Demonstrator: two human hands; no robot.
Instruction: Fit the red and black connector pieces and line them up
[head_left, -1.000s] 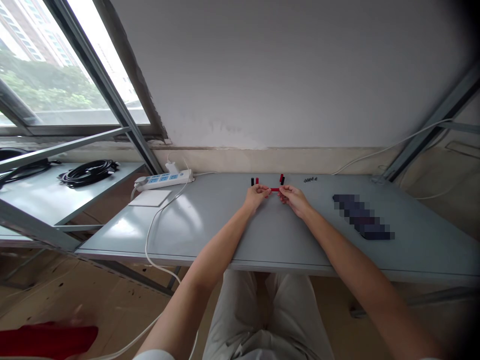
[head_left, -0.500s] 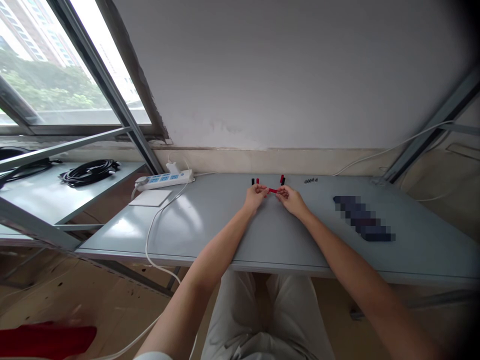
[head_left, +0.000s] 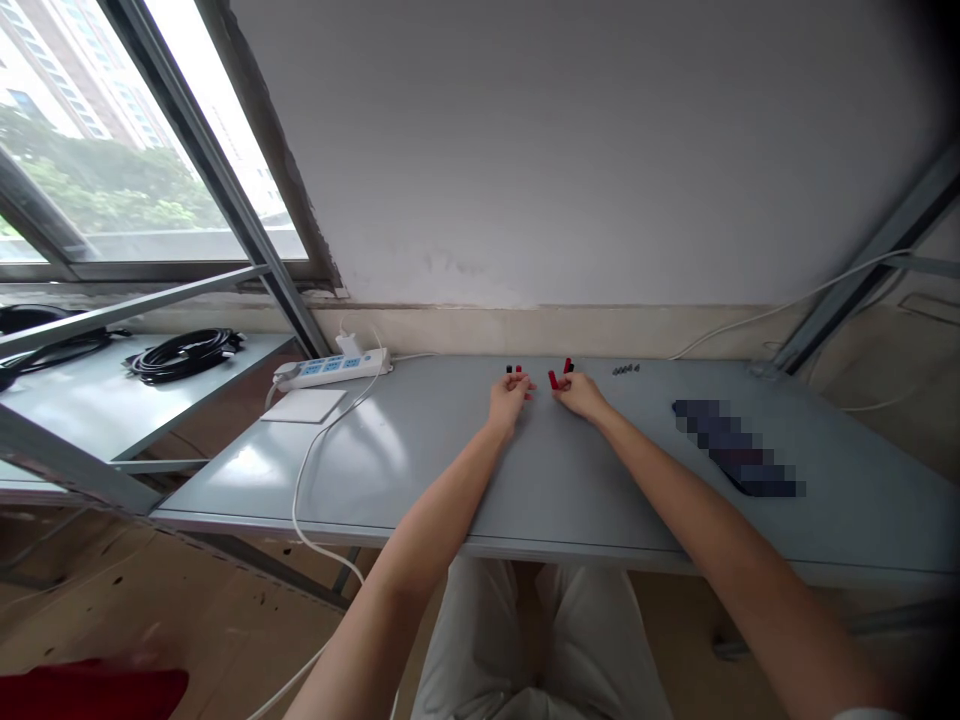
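My left hand is closed, its fingertips pinched on a small red piece that mostly hides behind them. A little to the right, my right hand pinches a short red tube-like piece, which is tilted and sticks out past the fingers. The two hands are apart. Just beyond my left hand stand a small black piece and a small red piece. Behind my right hand are another red piece and a black one, partly covered by the fingers.
Several small dark metal parts lie in a row on the grey table. A pixelated dark object lies at the right. On the left are a white power strip, a flat white box, a white cable and coiled black cables.
The red piece that spanned both hands is now separated: my right hand has a red tube-like part, and some red shows at my left fingertips. The view has tilted slightly.
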